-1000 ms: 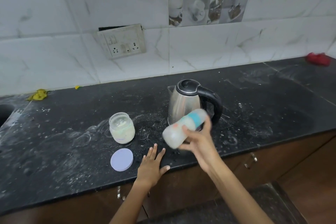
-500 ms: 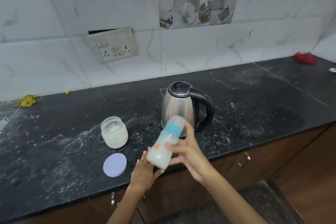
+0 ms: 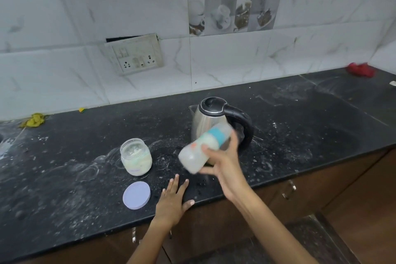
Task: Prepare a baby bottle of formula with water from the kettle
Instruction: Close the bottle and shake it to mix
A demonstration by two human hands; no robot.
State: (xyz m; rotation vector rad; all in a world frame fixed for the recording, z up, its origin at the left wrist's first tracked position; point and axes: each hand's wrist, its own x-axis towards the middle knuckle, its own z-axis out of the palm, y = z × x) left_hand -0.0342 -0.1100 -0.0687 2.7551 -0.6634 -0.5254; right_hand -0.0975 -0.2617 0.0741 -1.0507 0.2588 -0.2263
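- My right hand point(image 3: 222, 163) is clamped around the cloudy plastic baby bottle with a teal collar point(image 3: 203, 149), fingers wrapped over its middle
- The bottle hangs in the air, tilted hard, its base low and to the left, its capped top up and to the right; it is blurred, and milky white liquid shows inside
- It sits in front of the brushed steel electric kettle with a black lid and handle point(image 3: 211, 122), which stands upright on the speckled black stone counter point(image 3: 300, 135)
- My left hand point(image 3: 173, 201) lies flat on the counter near its front edge, fingers spread and holding nothing
- The round lilac plastic lid point(image 3: 136, 195) lies flat just left of that hand, not touching it
- Behind the lid stands the open clear glass jar of pale formula powder point(image 3: 136, 159), upright, well left of the kettle
- White powder is scattered over the counter around the jar and kettle
- On the marble-tiled wall behind is a grubby white switch and socket plate point(image 3: 134, 54)
- A crumpled yellow scrap point(image 3: 34, 120) lies at the far left of the counter and a red cloth point(image 3: 361, 69) at the far right
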